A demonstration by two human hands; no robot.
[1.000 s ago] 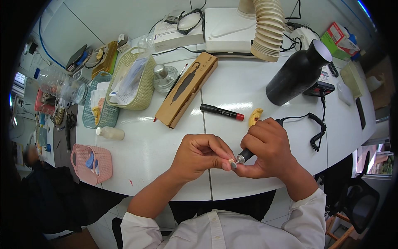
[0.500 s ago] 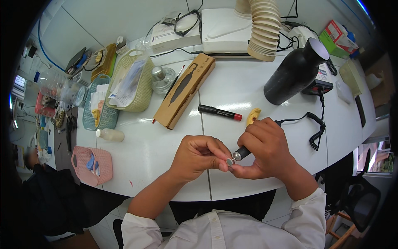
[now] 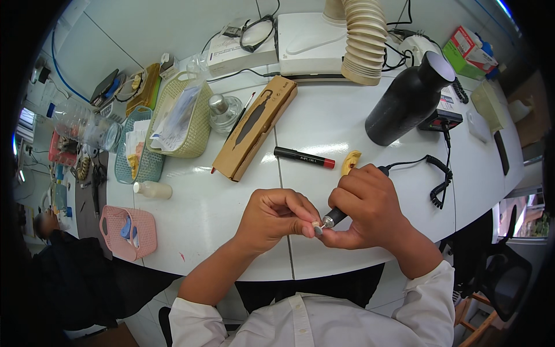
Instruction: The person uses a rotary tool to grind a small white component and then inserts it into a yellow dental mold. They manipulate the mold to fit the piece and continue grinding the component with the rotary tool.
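Observation:
My left hand (image 3: pixel 272 222) pinches a small off-white piece (image 3: pixel 315 224) between thumb and fingertips; it looks like a dental crown, though the fingers mostly hide it. In my right hand (image 3: pixel 370 205) is a black rotary handpiece (image 3: pixel 335 217) with a metal collar, gripped like a pen. A small grey disc (image 3: pixel 318 231) on its thin shank meets or nearly meets the piece; I cannot tell which. The hands come together above the table's near edge, the right thumb close to the left fingertips. Just beyond my right hand lies a yellow dental model (image 3: pixel 351 162).
A black, red-ended marker (image 3: pixel 304 157) and a long cardboard box (image 3: pixel 254 130) lie ahead. A black bottle (image 3: pixel 399 107) stands right, near the handpiece's coiled cord (image 3: pixel 444 184). Baskets, including a pink one (image 3: pixel 139 234), are left. A ribbed hose (image 3: pixel 364 43) hangs at the back.
The disc has tilted and moved slightly left and down against or near the pinched piece. Both hands keep their grips, and the whole view has shifted a little.

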